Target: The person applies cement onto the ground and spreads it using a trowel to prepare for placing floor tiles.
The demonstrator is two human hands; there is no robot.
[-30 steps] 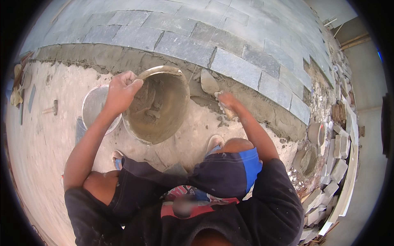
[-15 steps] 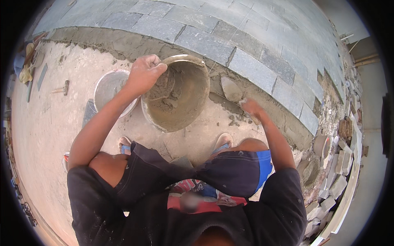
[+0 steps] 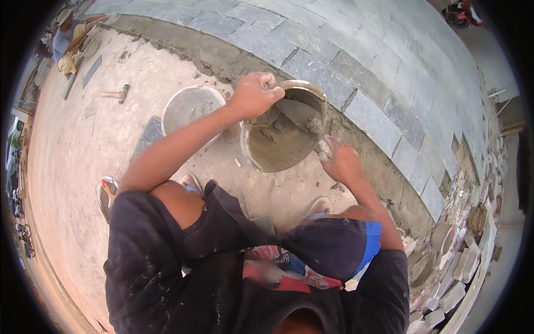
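Observation:
My left hand (image 3: 255, 97) grips the rim of a mortar bucket (image 3: 282, 156), which is tipped so that its mouth faces me. Grey wet mortar (image 3: 266, 129) coats the inside and lies in a lump near the far wall. My right hand (image 3: 341, 161) is closed round the handle of a trowel (image 3: 299, 113). The trowel's pointed blade reaches over the rim into the bucket. To the left of that bucket stands a white bucket (image 3: 191, 110) with grey residue inside, partly behind my left forearm.
Grey stone tiles (image 3: 311, 71) cover the far side, edged by a mortar strip (image 3: 222, 58) with a string line. A hammer (image 3: 115, 94) lies at left. A tin with a brush (image 3: 105, 195) stands beside my left arm. Rubble (image 3: 459, 267) lines the right; another person (image 3: 69, 42) crouches far left.
My right hand has brought the trowel from the mortar strip up and into the bucket. The left hand still holds the rim. The whole view has shifted, showing the other person more.

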